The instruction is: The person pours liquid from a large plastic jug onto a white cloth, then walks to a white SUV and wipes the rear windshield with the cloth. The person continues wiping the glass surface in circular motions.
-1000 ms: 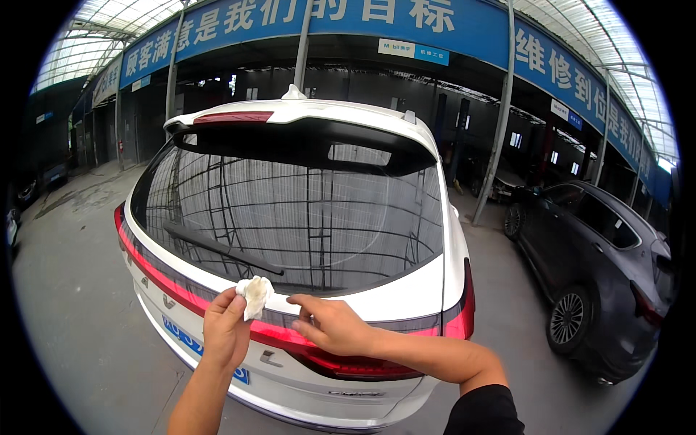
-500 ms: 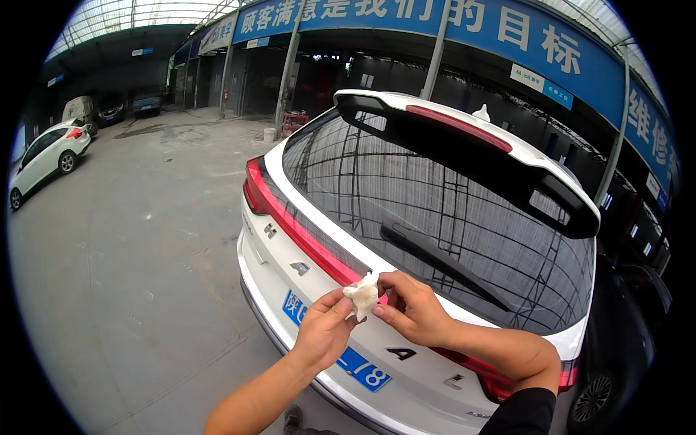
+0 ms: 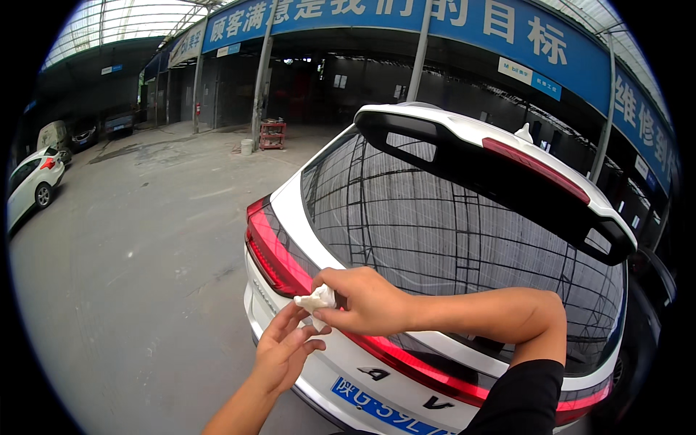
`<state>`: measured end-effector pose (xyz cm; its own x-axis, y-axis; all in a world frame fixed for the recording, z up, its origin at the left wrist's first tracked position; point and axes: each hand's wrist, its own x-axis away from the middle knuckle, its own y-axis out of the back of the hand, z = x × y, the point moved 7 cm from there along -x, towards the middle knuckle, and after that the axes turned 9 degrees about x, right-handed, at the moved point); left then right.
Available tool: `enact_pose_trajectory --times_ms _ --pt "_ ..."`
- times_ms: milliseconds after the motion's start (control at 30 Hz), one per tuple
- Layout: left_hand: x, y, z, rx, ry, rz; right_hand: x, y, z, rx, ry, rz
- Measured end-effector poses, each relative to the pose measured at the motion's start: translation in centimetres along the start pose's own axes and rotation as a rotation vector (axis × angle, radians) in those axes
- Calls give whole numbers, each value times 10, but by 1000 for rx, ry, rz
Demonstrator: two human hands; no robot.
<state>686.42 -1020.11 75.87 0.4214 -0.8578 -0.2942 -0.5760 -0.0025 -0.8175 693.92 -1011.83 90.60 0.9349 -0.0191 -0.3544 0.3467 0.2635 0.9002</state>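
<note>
Landmark = white hatchback (image 3: 464,290), seen from behind at an angle; all places given rel. to it.

Ground: grey concrete forecourt (image 3: 130,290) left of car; flat, scuffed, faint dark stains; runs back to open workshop bays (image 3: 290,87) w/ dark interiors beyond car's nose. Blue sign band (image 3: 507,29) w/ white characters above bays, over car roof. Translucent roof panels (image 3: 123,18) far upper left; daylight through them. Steel posts (image 3: 262,65) ahead of car; small red rack (image 3: 273,134) + pale bucket (image 3: 247,146) at post foot. Second white car (image 3: 32,185) well apart, far left. Dark vehicle edge at car's right side, mostly cut off.

Car rear: dark rear window (image 3: 449,239) reflecting roof truss grid; black-and-white spoiler (image 3: 500,159) above glass; red light bar (image 3: 290,264) across tailgate; blue plate (image 3: 384,409) low down.

Hands: right hand (image 3: 366,301) in front of light bar, fingers curled closed, pinching small crumpled white cloth wad (image 3: 317,299); wad sits at light bar's left end, just off tailgate. Left hand (image 3: 284,351) just below wad, fingers loosely spread, tips touching it; holds nothing firmly.
</note>
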Motion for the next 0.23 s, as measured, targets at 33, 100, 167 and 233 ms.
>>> enact_pose_trajectory --times_ms 33,100,167,233 --pt "-3 22 -16 -68 -17 -10 -20 6 -18 163 41 -113" --pt "-7 100 -46 -234 -54 -60 -57 30 -55 523 62 -342" --pt "9 225 -72 -410 -31 -212 -85 68 -106 863 -92 -454" --pt "1 330 -90 -469 79 -265 -96 71 -137 1051 -309 -429"
